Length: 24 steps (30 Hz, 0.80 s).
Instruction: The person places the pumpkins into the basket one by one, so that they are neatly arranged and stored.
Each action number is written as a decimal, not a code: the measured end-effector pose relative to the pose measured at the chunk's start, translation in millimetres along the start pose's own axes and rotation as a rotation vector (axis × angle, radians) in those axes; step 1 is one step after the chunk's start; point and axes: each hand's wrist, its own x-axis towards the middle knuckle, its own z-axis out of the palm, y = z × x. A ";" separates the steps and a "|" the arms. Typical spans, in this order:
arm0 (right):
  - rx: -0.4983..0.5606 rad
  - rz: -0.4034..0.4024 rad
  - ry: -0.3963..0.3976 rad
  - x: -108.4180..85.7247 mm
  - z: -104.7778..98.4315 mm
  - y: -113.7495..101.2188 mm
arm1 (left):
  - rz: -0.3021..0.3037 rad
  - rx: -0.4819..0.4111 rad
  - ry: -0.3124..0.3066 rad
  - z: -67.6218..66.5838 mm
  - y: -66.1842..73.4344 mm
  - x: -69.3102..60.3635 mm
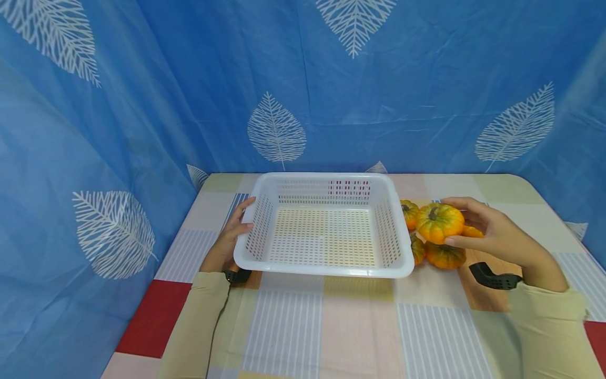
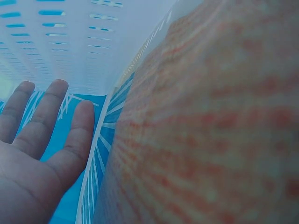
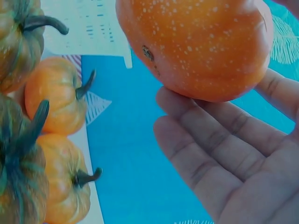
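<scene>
A white slatted basket [image 1: 324, 271] stands on the checked cloth with nothing inside. At its left side, the left hand [image 1: 231, 237] touches the rim; the left wrist view shows the fingers [image 2: 49, 116] fairly straight against the perforated wall [image 2: 51, 51]. Beyond the basket's right edge, the right hand [image 1: 502, 237] holds an orange-yellow pumpkin [image 1: 439, 222] between thumb and fingers, above several other pumpkins [image 1: 445, 255]. Seen from the right wrist, the fingertips of the right hand [image 3: 224, 149] support the orange underside of the held pumpkin [image 3: 201, 46].
More pumpkins with dark stems [image 3: 58, 95] lie close together beside the basket, partly hidden by it and the right hand. A patchwork cloth [image 1: 355, 326] covers the table. Blue curtains with white leaf prints [image 1: 208, 68] hang behind and along both sides.
</scene>
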 end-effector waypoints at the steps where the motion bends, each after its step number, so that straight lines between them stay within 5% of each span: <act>1: 0.003 0.006 0.000 1.2 0.9 0.0 | 0.000 -0.002 0.001 0.2 0.2 -0.1; 24: 0.111 0.060 -0.056 48.3 26.4 -11.4 | 0.021 -0.018 -0.011 -0.8 -1.3 -0.4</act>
